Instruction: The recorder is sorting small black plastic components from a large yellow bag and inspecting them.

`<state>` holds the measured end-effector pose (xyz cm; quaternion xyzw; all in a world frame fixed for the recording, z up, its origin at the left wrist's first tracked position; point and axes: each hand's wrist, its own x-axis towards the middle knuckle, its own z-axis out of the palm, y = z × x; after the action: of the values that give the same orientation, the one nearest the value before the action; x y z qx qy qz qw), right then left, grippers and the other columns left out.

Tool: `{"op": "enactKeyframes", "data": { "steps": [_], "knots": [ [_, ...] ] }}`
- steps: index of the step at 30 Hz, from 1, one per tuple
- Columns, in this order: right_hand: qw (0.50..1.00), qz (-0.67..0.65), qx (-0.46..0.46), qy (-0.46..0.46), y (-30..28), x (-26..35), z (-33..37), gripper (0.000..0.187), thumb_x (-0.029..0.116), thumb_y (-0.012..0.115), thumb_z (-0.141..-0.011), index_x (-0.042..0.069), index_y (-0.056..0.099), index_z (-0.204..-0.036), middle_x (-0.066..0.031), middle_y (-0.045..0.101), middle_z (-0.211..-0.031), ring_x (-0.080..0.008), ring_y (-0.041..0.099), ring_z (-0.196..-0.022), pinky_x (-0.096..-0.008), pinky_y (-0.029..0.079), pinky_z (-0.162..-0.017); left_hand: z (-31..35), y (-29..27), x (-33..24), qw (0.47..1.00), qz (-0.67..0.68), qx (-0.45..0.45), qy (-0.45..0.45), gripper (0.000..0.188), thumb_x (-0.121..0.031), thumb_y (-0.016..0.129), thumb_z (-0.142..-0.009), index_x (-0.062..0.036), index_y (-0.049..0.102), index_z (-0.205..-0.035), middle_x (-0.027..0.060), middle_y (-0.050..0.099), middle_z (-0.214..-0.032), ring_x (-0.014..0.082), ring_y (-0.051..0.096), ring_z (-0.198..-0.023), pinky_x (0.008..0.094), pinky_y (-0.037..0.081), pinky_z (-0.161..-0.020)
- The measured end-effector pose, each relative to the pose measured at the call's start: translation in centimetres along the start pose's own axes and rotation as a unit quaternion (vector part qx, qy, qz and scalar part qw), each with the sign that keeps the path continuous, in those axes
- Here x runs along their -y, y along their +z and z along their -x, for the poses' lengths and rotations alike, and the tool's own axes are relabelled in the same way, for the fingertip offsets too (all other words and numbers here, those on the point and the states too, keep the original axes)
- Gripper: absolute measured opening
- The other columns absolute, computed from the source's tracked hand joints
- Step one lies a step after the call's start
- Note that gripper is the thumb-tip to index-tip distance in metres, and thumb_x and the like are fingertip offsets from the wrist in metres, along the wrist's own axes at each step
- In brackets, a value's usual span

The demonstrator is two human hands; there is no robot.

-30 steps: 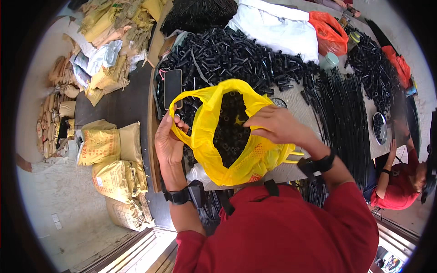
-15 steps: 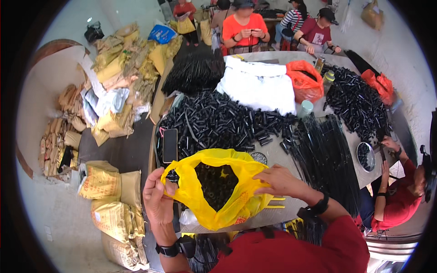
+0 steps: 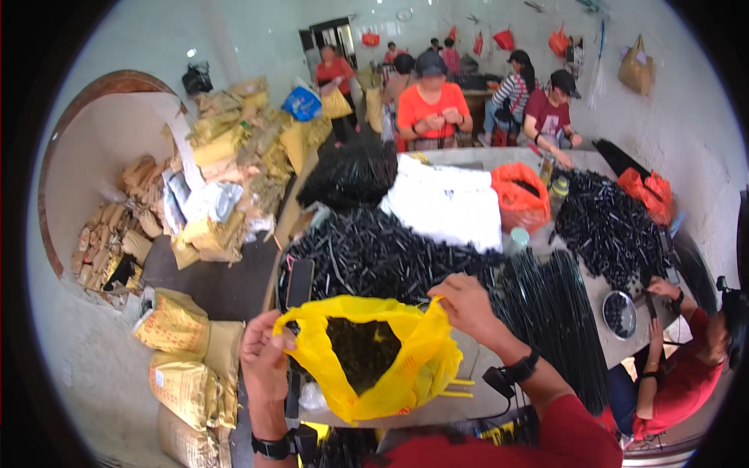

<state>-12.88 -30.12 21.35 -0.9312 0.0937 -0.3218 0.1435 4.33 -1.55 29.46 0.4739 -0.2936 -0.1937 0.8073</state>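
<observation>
A yellow plastic bag [image 3: 421, 366] stands at the near edge of the table, its mouth spread wide. Small dark pieces [image 3: 363, 355] lie inside it, too blurred to name. My left hand [image 3: 265, 351] pinches the left side of the bag's rim, fingers closed on it. On the opposite side, my right hand [image 3: 468, 306] grips the top right of the rim. Just beyond the bag, a phone [image 3: 299, 282] lies by a wide heap of short black tubes [image 3: 382, 253].
Long black rods [image 3: 550, 312] lie to the right. Behind the heap are a white sack [image 3: 445, 204], a red bag [image 3: 520, 199] and a lidded jar [image 3: 518, 240]. A co-worker at right sits by a metal bowl [image 3: 619, 315]. Stuffed sacks [image 3: 183, 382] stand left.
My view has tilted up, showing more of the room. My right hand has risen to the rim's top right corner, pulling it up. My left hand keeps its hold.
</observation>
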Motion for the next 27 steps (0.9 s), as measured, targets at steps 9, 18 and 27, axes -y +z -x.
{"op": "enactKeyframes", "data": {
  "steps": [9, 18, 27],
  "knots": [
    [0.859, -0.498, -0.060, -0.098, -9.0, 11.8, -8.2, 0.036, 0.016, 0.039, -0.091, 0.000, 0.044, -0.122, -0.0079, 0.055, -0.097, -0.0136, 0.053, -0.091, -0.0272, 0.044, -0.079, -3.4, 4.4, -5.3, 0.964, -0.211, 0.138, 0.081, 0.052, -0.001, 0.059, -0.076, -0.0006, 0.040, -0.124, 0.0037, 0.059, -0.085, 0.0097, 0.056, -0.079, 0.0226, 0.044, -0.074],
    [0.840, -0.542, 0.001, -0.034, 0.1, 14.7, -14.1, 0.020, 0.024, 0.043, -0.092, 0.004, 0.046, -0.092, -0.0052, 0.051, -0.094, -0.0088, 0.046, -0.084, -0.0226, 0.039, -0.075, -8.9, 3.2, -5.3, 0.853, -0.349, 0.304, 0.243, 0.064, -0.004, 0.067, -0.072, 0.0012, 0.034, -0.127, 0.0011, 0.061, -0.078, 0.0107, 0.050, -0.089, 0.0292, 0.032, -0.092],
    [0.663, -0.737, -0.129, 0.031, -0.7, 16.3, -14.2, 0.024, 0.034, 0.036, -0.096, 0.014, 0.039, -0.083, 0.0047, 0.033, -0.052, -0.0056, 0.030, -0.041, -0.0207, 0.028, -0.044, -5.5, -4.1, 8.8, 0.733, -0.513, 0.395, 0.208, 0.139, -0.061, 0.076, -0.040, 0.0129, 0.005, -0.134, 0.0339, 0.003, -0.140, 0.0449, 0.000, -0.132, 0.0554, 0.001, -0.105]
  ]
}}
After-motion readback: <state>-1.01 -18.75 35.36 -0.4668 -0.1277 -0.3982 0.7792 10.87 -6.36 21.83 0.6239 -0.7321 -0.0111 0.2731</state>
